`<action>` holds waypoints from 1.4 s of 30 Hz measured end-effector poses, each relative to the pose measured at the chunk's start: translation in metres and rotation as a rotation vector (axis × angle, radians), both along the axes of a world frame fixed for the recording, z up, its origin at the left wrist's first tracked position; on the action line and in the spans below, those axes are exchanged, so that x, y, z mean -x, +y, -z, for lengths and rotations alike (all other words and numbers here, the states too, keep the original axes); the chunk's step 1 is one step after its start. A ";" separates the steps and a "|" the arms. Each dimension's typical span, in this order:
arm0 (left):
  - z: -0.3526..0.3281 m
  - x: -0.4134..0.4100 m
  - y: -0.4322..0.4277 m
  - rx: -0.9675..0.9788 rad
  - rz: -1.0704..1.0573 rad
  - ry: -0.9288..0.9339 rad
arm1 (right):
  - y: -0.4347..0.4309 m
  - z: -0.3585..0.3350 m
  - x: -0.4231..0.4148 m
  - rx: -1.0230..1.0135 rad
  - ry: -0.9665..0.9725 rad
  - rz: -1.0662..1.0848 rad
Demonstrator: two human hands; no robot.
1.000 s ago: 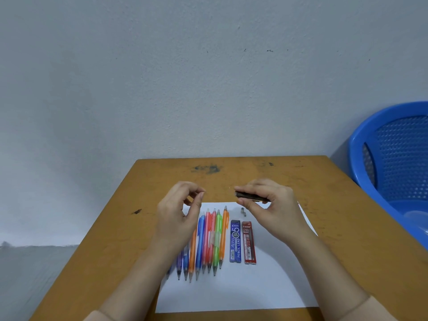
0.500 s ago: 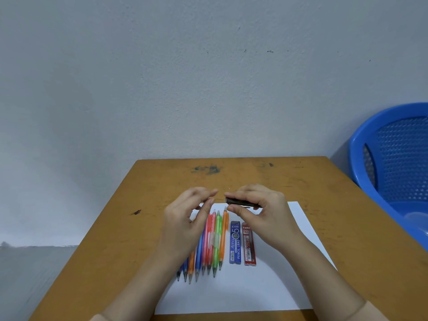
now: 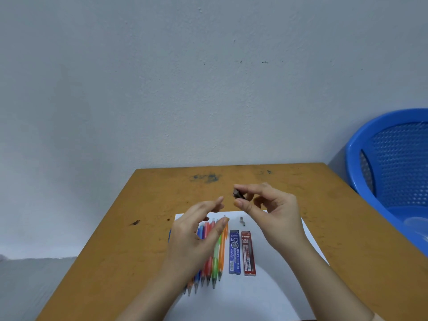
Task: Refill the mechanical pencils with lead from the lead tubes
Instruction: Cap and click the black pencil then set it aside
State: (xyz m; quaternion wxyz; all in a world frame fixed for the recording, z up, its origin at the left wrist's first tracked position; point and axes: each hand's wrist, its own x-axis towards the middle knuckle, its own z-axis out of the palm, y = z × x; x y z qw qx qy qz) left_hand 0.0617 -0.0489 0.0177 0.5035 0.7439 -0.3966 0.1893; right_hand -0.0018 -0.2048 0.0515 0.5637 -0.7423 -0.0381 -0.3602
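Orange-brown wood makes the table, whose far edge meets a grey wall. White paper lies at the middle of the near edge. On it a row of coloured pencils lies side by side, tips toward the near edge, partly hidden by the left hand. Just right of the row lie a blue lead tube and a red lead tube, parallel with a slim gap between. Near their far ends sit 2 small grey bits. The right hand is raised over the paper's far edge, thumb and forefinger pinching a dark barrel; whether pencil or tube I cannot tell. The left hand hovers above the pencils, fingers loosely bent, thumb and forefinger a little apart, holding nothing that shows. A blue basket stands off the table's right edge.
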 end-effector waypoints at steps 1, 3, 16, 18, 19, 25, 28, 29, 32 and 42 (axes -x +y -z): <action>0.000 0.002 -0.001 0.013 0.010 0.010 | 0.001 -0.001 0.001 -0.080 -0.013 -0.024; 0.000 0.005 -0.003 0.022 0.018 0.039 | 0.002 -0.005 0.003 -0.202 -0.031 -0.077; -0.003 0.006 -0.003 0.111 -0.044 0.032 | 0.002 -0.002 -0.002 -0.444 0.058 -0.210; -0.003 0.004 -0.002 0.121 -0.044 0.046 | 0.000 0.001 -0.004 -0.469 0.066 -0.222; -0.002 0.004 -0.002 0.120 -0.039 0.056 | -0.001 0.002 -0.005 -0.485 0.064 -0.234; -0.001 0.002 -0.002 0.095 -0.045 0.047 | -0.005 0.008 -0.010 -0.511 0.092 -0.306; 0.001 -0.001 0.000 0.071 -0.076 0.025 | -0.008 0.005 -0.007 -0.506 0.120 -0.297; 0.001 -0.002 0.001 0.067 -0.087 0.019 | -0.011 0.005 -0.007 -0.500 0.134 -0.269; -0.001 -0.006 0.004 0.079 -0.111 0.019 | -0.019 0.005 -0.007 -0.391 0.239 -0.052; -0.004 -0.013 0.009 0.085 -0.167 -0.007 | -0.029 0.042 -0.025 0.275 0.824 0.352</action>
